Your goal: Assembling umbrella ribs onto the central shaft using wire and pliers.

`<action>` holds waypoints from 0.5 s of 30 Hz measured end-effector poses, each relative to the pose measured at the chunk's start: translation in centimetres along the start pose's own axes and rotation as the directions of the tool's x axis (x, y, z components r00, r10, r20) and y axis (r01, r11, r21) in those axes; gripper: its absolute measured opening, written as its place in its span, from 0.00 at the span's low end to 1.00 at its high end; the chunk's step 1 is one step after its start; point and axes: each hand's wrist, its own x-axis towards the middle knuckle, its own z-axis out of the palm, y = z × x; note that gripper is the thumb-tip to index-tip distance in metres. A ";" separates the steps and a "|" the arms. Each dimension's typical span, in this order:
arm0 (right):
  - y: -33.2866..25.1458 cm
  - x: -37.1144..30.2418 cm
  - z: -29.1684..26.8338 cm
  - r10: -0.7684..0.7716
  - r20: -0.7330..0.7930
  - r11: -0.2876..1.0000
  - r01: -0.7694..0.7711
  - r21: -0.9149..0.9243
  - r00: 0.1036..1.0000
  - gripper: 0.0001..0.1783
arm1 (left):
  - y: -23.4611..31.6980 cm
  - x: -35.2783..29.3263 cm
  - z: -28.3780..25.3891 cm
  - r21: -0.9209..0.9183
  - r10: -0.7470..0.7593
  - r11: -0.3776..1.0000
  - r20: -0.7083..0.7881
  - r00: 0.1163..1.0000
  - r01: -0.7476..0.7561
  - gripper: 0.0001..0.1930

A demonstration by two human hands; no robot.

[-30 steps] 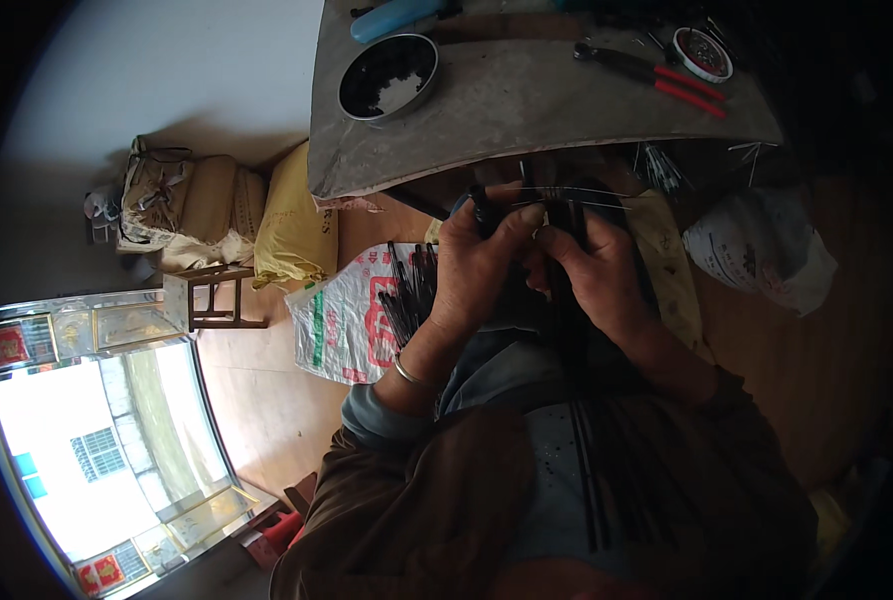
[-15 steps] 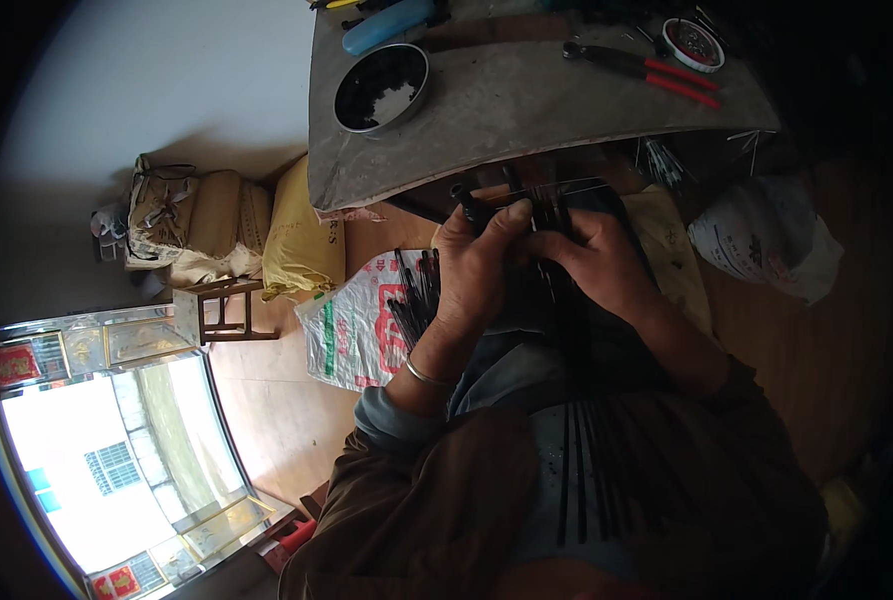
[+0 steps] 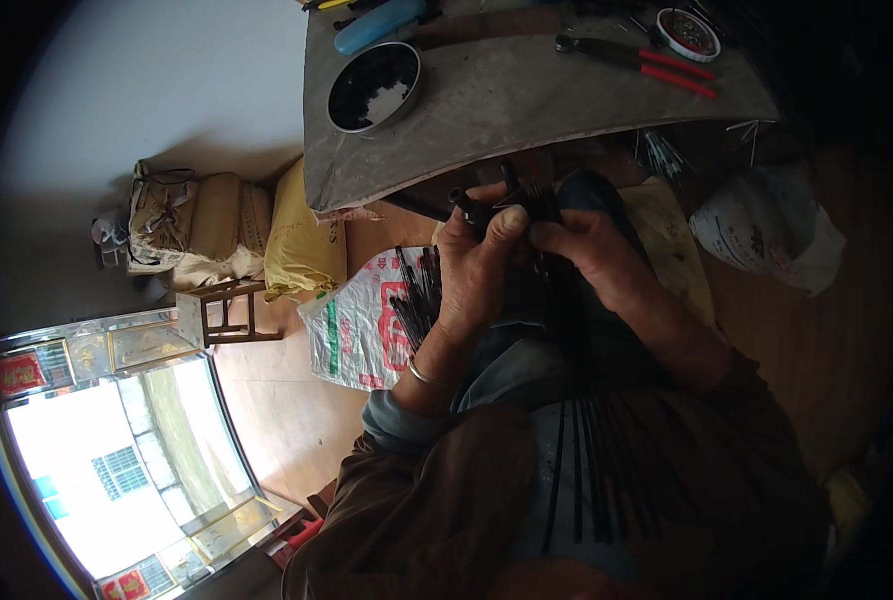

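Work sat midway by the look of it: one bunch of dark rods (image 3: 538, 205) was between the hands near the centre of the frame, just below the table edge, with no finished piece that could be made out. More loose dark strips (image 3: 591, 470) lay fanned across the lap at lower centre, and a further dark bundle (image 3: 418, 295) rested on the printed plastic bag (image 3: 338, 325) left of centre, so plenty seemed left to handle; how many were done could not be told. The left hand (image 3: 474, 265) was closed round a short dark tube (image 3: 464, 203), thumb raised and pointing to the table, wrist nearly straight, forearm rising from lower left with a bracelet (image 3: 418, 373) above the cuff. The right hand (image 3: 598, 252) was narrow, fingers curled in on the dark rods, thumb toward the left thumb but apart from it; shadow hid its fingertips. Its forearm slanted in from lower right. On the table (image 3: 486, 105), along the top, stood a bowl (image 3: 417, 85), with red-handled pliers (image 3: 621, 60) lying well apart at upper right.
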 end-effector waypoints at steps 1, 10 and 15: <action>0.1 -0.1 0.0 0.002 -0.002 1.000 -0.002 0.002 1.000 0.18 | 0.0 0.0 -0.1 0.000 -0.003 1.000 0.000 1.000 0.003 0.12; 1.4 0.1 -1.5 0.086 0.128 0.986 -0.103 0.132 0.988 0.20 | -0.1 0.1 -0.3 -0.237 -0.121 0.959 0.146 0.982 0.154 0.11; 0.4 -0.9 -0.7 -0.041 0.019 0.999 0.041 -0.008 0.999 0.16 | 0.2 -0.7 0.5 -0.083 -0.103 0.990 0.095 0.990 0.111 0.10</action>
